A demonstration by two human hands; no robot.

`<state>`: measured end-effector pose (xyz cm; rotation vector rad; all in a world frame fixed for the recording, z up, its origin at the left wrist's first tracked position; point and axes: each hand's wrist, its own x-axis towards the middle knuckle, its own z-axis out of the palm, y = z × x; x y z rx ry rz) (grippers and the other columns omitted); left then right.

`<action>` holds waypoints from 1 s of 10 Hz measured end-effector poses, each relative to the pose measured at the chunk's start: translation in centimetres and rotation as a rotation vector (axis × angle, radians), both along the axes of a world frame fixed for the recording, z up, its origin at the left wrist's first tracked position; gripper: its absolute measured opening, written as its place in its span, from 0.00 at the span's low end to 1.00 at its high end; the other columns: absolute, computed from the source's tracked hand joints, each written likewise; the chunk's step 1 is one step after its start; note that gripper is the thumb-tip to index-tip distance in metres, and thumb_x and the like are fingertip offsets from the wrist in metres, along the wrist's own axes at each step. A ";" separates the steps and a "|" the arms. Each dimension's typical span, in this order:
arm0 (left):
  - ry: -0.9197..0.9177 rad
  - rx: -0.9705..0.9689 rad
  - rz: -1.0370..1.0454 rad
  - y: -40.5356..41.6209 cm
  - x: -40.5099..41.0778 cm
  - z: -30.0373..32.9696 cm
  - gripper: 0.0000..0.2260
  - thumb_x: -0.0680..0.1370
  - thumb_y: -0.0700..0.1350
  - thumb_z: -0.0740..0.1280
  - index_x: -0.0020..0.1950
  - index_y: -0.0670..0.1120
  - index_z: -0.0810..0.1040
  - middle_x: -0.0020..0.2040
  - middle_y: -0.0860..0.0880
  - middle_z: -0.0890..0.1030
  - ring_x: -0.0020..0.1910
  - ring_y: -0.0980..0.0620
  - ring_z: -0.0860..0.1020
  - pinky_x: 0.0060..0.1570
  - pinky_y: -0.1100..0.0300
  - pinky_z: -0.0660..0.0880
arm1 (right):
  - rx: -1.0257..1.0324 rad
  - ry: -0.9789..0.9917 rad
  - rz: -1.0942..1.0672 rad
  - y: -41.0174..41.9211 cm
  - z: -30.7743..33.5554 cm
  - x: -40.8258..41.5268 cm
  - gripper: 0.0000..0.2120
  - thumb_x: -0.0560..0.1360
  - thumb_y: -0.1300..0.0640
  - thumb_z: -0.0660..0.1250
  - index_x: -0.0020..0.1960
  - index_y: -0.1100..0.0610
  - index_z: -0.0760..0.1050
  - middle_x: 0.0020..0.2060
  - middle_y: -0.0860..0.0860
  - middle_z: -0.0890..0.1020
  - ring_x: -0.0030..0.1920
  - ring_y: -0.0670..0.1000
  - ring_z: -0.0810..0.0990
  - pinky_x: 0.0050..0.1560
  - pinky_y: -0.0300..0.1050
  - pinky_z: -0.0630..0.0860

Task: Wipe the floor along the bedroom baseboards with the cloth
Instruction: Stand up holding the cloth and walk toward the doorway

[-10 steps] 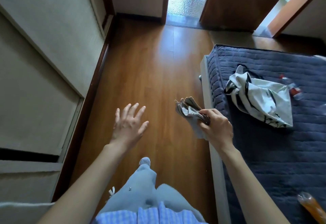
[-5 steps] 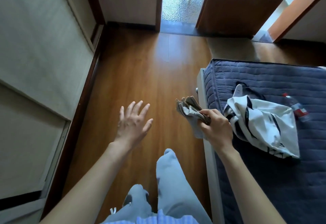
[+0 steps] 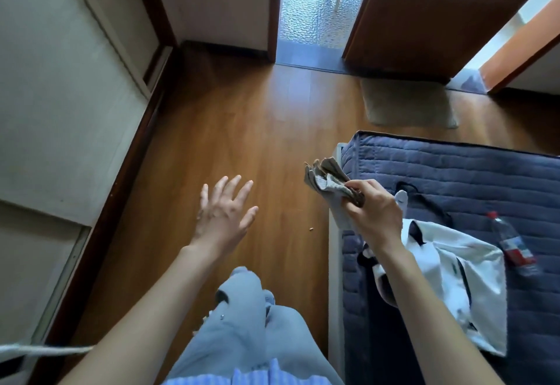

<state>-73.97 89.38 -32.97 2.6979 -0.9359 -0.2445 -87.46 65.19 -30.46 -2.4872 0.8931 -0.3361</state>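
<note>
Cloth (image 3: pixel 328 181): bunched grey rag, held in the air above the wooden floor (image 3: pixel 242 130), just beside the mattress (image 3: pixel 454 172) edge.
Right hand (image 3: pixel 374 213): fingers curled round the cloth.
Left hand (image 3: pixel 222 215): fingers spread, holding nothing, over the floor.
Baseboard (image 3: pixel 121 178): dark strip along the left wall.
Mattress: carries a white bag (image 3: pixel 454 275) and a bottle (image 3: pixel 512 240).
</note>
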 end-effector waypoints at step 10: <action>0.022 0.044 -0.083 -37.1 29.5 -1.5 0.25 0.80 0.54 0.62 0.76 0.50 0.65 0.75 0.45 0.65 0.76 0.44 0.60 0.73 0.40 0.52 | -0.001 0.046 -0.009 -35.2 -2.7 27.6 0.09 0.71 0.54 0.72 0.51 0.51 0.82 0.47 0.47 0.83 0.45 0.52 0.81 0.37 0.41 0.72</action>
